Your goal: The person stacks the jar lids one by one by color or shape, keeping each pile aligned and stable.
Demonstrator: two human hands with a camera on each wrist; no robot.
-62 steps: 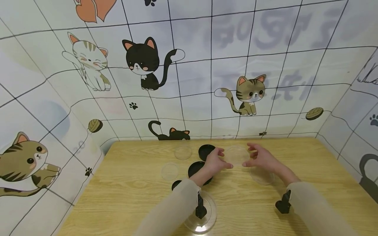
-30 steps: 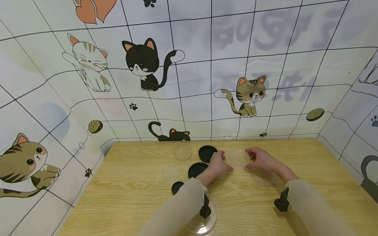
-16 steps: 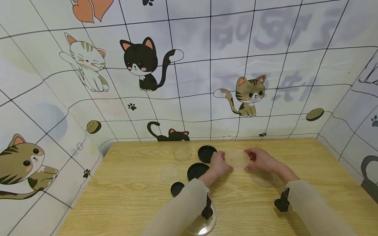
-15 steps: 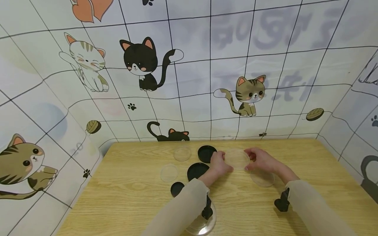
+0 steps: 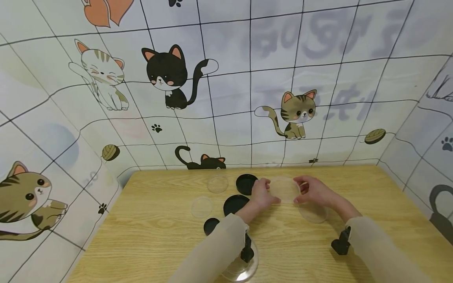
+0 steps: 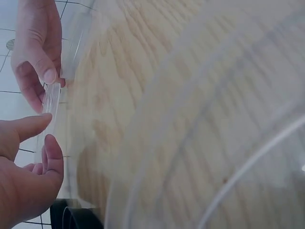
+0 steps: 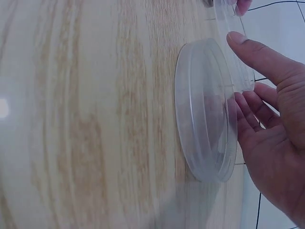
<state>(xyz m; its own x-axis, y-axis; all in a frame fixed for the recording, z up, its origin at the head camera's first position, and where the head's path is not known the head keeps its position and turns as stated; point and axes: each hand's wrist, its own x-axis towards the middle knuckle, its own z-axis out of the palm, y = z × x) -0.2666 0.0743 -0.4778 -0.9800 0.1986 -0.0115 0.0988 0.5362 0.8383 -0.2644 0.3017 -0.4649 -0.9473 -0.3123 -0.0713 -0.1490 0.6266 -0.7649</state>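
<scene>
A shallow, clear, round plastic dish (image 5: 284, 189) is between my two hands near the back of the table. My left hand (image 5: 261, 194) pinches its left edge, thumb toward me and fingers behind. On the opposite side, my right hand (image 5: 313, 191) grips the rim between thumb and fingers. The left wrist view shows this dish (image 6: 51, 102) edge-on, spanning both hands. Under my right wrist lies another clear round dish (image 5: 313, 213), with its raised wall plain in the right wrist view (image 7: 205, 109). Two black round dishes (image 5: 246, 184) (image 5: 235, 204) sit close by my left hand.
Two clear discs (image 5: 217, 183) (image 5: 201, 207) lie at the left on the wooden table (image 5: 148, 228). A small black dish (image 5: 211, 226) and a larger clear round piece (image 5: 244, 265) are partly covered by my left sleeve. A cat-print wall covering (image 5: 233, 129) stands behind.
About two seconds ago both hands were spread wider, the right fingers off the dish. They have since come in on its rim and now hold it. The other dishes have stayed put.
</scene>
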